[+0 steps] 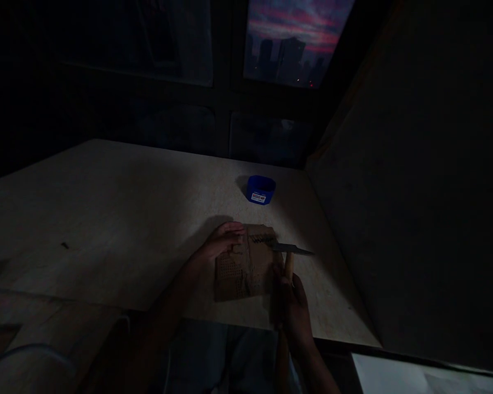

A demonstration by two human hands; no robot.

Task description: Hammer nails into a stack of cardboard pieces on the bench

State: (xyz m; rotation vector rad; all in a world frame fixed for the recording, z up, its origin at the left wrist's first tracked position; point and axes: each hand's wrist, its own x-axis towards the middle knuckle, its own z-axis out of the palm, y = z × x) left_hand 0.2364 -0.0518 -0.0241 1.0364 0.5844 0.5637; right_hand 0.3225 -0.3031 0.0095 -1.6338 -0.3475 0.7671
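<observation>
My right hand [293,306] is wrapped round the wooden handle of a hammer [288,267]. Its dark metal head, tapering to a point on the right, hangs over the right edge of a piece of brown cardboard [263,271]. My left hand [225,239] rests on the cardboard's upper left part with fingers stretched out across it. Close to those fingertips, a row of dark nails [263,239] stands in the cardboard near its far edge. Small punched holes mark the lower left of the sheet. Dim light hides whether anything lies under my left fingers.
Beyond the cardboard stands a blue plastic container [261,190] with a white label. A small dark object [64,245] lies far left on the pale table [148,180]. A dark wall [414,191] borders the table on the right, and windows [298,44] rise behind it.
</observation>
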